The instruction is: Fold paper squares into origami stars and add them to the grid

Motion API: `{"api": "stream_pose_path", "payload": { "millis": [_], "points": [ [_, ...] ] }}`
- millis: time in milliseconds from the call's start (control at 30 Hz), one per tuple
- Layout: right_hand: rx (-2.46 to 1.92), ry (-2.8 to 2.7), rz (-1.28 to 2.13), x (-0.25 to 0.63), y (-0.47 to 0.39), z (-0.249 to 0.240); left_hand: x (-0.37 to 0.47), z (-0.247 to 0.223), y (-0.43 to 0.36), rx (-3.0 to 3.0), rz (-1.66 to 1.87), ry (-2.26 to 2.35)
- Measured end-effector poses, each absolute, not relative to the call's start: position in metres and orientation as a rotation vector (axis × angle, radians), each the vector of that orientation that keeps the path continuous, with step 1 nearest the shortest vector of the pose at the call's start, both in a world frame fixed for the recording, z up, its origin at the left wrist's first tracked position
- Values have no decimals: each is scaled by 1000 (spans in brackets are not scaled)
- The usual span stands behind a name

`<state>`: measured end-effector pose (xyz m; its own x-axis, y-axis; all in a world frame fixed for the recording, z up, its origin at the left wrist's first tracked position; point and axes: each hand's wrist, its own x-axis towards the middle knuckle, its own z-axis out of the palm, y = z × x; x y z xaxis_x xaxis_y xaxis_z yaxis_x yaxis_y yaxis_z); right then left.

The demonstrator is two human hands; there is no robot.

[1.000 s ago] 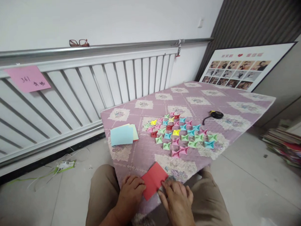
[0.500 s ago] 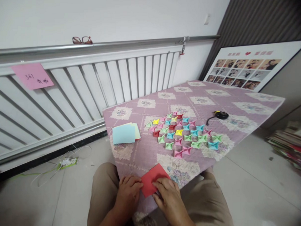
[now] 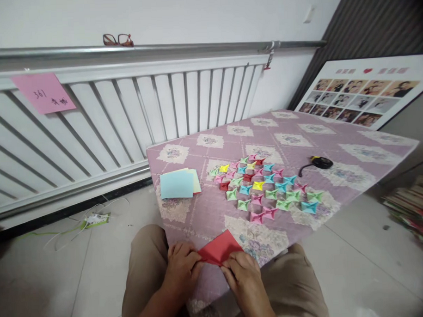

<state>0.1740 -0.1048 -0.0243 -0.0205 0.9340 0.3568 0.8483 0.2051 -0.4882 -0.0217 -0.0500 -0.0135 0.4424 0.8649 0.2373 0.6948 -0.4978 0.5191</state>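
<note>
A red paper sheet (image 3: pixel 221 246) lies on the flowered tablecloth near the front edge, its lower side folded up. My left hand (image 3: pixel 184 266) pinches its left corner with closed fingers. On the sheet's lower right side, my right hand (image 3: pixel 243 273) has fingers and thumb pressed together on the paper. Beyond the sheet, several small folded paper pieces (image 3: pixel 257 185) in pink, green, blue, yellow and red stand in rows. A stack of coloured paper (image 3: pixel 177 184), light blue on top, rests at the left.
A black tape measure (image 3: pixel 321 162) with a strap lies on the right of the table (image 3: pixel 213 209). Behind are a white radiator (image 3: pixel 126 110) and a pipe with glasses (image 3: pixel 118 40) on it. A photo board (image 3: pixel 362 91) leans at the back right.
The red sheet's lower part has been folded upward. My right hand has moved slightly right and down, onto the fold. The view has shifted a little.
</note>
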Motion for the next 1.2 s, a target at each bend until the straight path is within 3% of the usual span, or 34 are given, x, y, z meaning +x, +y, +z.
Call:
{"api": "stream_pose_path", "payload": {
  "millis": [367,1200],
  "points": [
    [-1768,-1846,140,169,-102,-25,-15,-3,-37,2172,431,1543],
    [-2026,-1799,98,161,-90,-19,-6,15,-11,2269,-73,1523]
  ]
}}
